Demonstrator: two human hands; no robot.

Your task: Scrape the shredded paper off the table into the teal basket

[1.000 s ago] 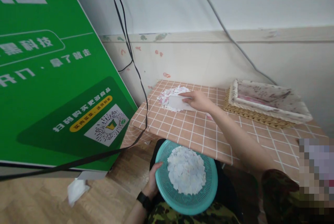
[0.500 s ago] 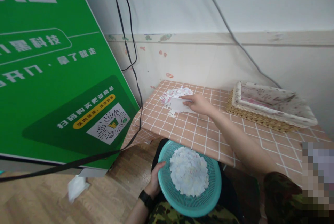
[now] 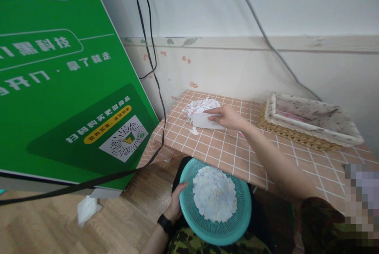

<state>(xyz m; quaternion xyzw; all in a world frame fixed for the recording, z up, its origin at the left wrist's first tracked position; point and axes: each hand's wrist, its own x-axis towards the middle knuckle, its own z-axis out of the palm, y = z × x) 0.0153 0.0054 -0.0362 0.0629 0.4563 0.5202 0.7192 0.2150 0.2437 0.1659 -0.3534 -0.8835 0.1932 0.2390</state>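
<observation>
My left hand [image 3: 177,201] grips the left rim of a teal plastic basket [image 3: 186,211], its thumb over the edge. The basket rests on my lap below the table edge and holds a heap of small white paper scraps [image 3: 214,195]. Up on the table, my right hand [image 3: 226,117] pinches a flat white card [image 3: 206,121] between thumb and fingers. The card stands tilted against a pile of shredded paper [image 3: 201,106] with some pink pieces. A few loose scraps [image 3: 194,131] lie in front of the card.
A wicker basket [image 3: 302,140] with a patterned cloth lining stands at the table's right. The table has a brown checked cloth [image 3: 225,151]. A green sign panel [image 3: 65,100] leans in at left, with black cables [image 3: 162,116] hanging beside it. A white bag [image 3: 88,209] lies on the floor.
The view has shifted slightly. My right hand and the card stay beside the shredded pile, the card now a little more upright. My left hand keeps its hold on the teal basket.
</observation>
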